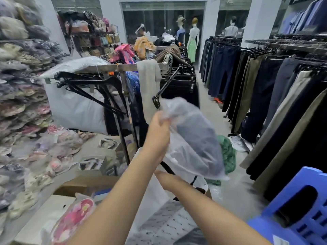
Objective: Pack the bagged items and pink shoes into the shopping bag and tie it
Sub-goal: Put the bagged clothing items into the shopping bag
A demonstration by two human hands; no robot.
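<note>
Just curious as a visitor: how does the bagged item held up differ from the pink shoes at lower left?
The bagged dark garment is gripped aloft by the left hand; the pink shoes lie low, unheld. The garment is dark grey, the shoes bright pink. Both are wrapped in clear plastic.

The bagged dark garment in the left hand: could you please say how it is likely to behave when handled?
The bagged garment probably flops: it hangs slack below the left hand, which grips only its upper edge. It seems light, as one hand lifts it. Its glossy film may be slippery.
</note>
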